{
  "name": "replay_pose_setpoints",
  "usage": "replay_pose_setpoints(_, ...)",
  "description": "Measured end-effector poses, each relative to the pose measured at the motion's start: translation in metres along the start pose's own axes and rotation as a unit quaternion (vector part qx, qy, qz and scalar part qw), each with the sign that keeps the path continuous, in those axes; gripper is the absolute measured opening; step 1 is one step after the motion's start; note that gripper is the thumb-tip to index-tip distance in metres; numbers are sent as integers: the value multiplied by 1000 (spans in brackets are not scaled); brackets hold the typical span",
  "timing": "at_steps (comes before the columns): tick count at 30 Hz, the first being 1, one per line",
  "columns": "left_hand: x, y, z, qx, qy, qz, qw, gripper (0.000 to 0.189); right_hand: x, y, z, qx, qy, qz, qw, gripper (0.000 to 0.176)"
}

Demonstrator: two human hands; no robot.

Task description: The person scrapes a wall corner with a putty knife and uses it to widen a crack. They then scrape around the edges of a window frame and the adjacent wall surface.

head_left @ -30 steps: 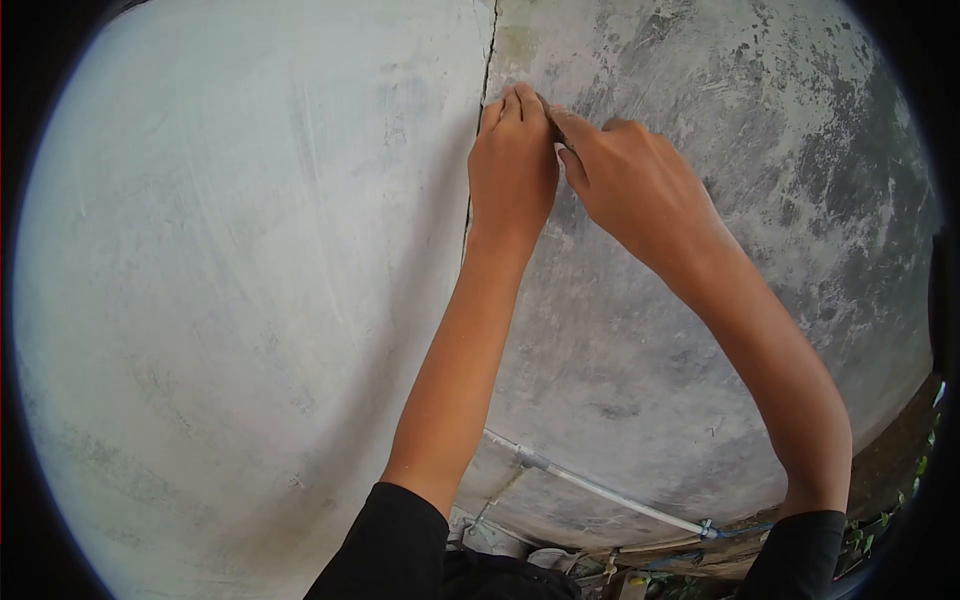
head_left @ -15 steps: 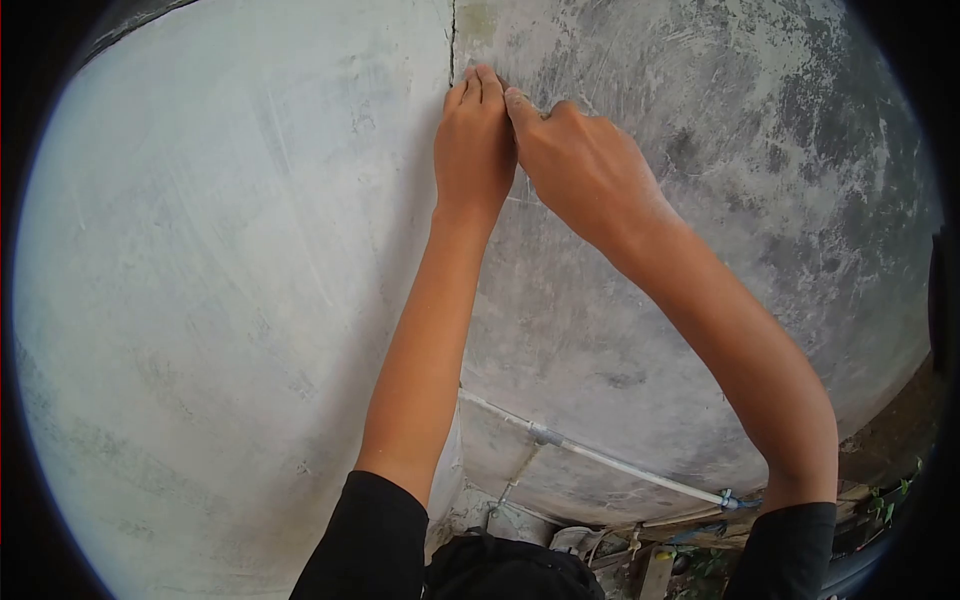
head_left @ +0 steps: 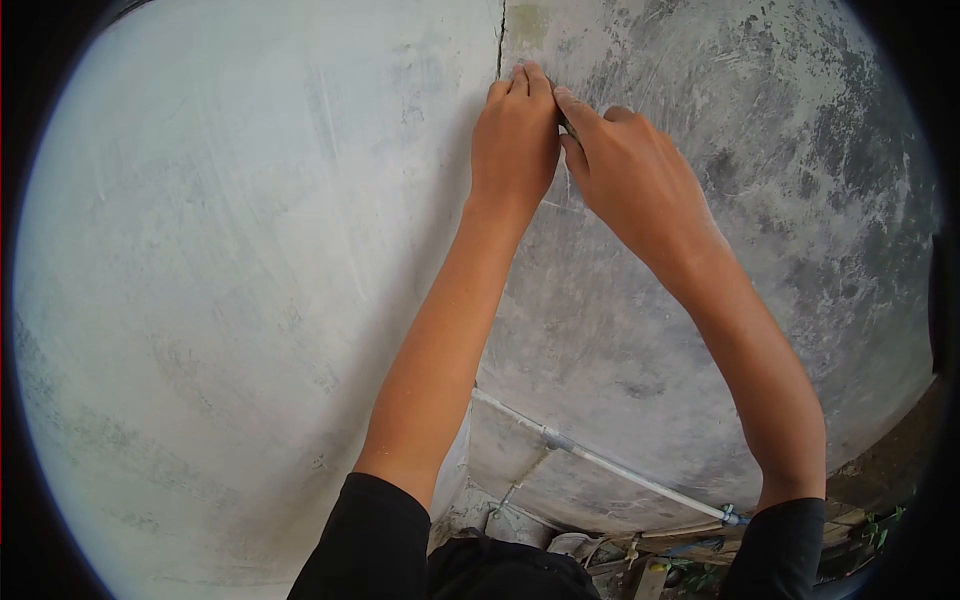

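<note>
My left hand (head_left: 515, 140) lies against the wall corner, its fingers stretched upward and pressed together near the lower end of a dark crack (head_left: 502, 40). Beside it, my right hand (head_left: 640, 170) is closed, with the index finger pointing at the left hand's fingers. A thin dark edge of a small object (head_left: 569, 128) shows between the right index finger and thumb. Most of that object is hidden by the hands, and its kind cannot be made out. Both hands are at the grey, mottled wall (head_left: 780, 200).
A smoother, paler wall (head_left: 240, 220) meets the mottled one at the corner. A light pipe (head_left: 630, 475) runs low along the right wall, with a joint (head_left: 556, 439). Planks and green leaves (head_left: 700, 577) lie at the bottom right.
The view has shifted, so the walls and both hands appear farther right. More of my right thumb and the dark object's edge shows now. The hands stay close together below the crack.
</note>
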State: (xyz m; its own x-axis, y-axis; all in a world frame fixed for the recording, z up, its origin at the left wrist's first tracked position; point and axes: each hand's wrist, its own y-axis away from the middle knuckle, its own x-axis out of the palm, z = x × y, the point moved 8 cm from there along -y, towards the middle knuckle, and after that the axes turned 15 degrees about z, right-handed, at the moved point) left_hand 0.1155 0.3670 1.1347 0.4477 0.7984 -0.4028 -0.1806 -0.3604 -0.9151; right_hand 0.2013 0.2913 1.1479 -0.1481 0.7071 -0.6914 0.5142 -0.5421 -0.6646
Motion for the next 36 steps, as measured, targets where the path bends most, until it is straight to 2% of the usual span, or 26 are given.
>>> replay_pose_setpoints(1, -2, 2, -1, 7, -9, -18, 1000, 48, -1, -7, 0, -7, 4, -4, 1000, 26)
replay_pose_setpoints(4, 4, -8, 4, -27, -2, 10, 1000, 48, 5, -8, -11, -2, 17, 10, 1000, 25)
replay_pose_setpoints(7, 2, -1, 2, -8, 22, -15, 1000, 48, 6, -9, -14, 3, 18, 21, 1000, 28)
replay_pose_setpoints(10, 5, -7, -1, -10, -14, -36, 999, 46, 5, -14, -15, 1, -10, 19, 1000, 33)
replay_pose_setpoints(13, 7, -2, 2, -24, 38, -30, 999, 46, 3, 0, -19, -1, -18, 17, 1000, 36)
replay_pose_setpoints(16, 4, 5, 5, -3, 79, -81, 994, 45, 7, -6, -14, 7, -15, 18, 1000, 37)
replay_pose_setpoints(19, 18, -2, 8, -55, 77, -48, 994, 46, 18, -4, -31, 22, -19, 24, 999, 39)
replay_pose_setpoints(22, 10, 10, 7, -45, 140, -101, 984, 46, 18, 2, -35, 29, -31, 34, 999, 40)
replay_pose_setpoints(25, 0, 13, 4, -34, 152, -89, 984, 47, 7, 1, -25, 36, -39, 54, 997, 42)
replay_pose_setpoints(28, -4, 8, -3, -37, 160, -30, 986, 49, 3, 6, -18, 50, -28, 67, 996, 43)
replay_pose_setpoints(31, 2, 5, -11, -43, 102, 2, 994, 50, 3, 10, -17, 45, -23, 66, 997, 43)
replay_pose_setpoints(35, 4, -3, -5, -12, 37, -34, 999, 50, 8, -9, -18, 38, -16, 47, 998, 42)
replay_pose_setpoints(36, 5, -8, -2, -33, 53, -9, 998, 50, 11, -12, -19, 44, -5, 44, 998, 42)
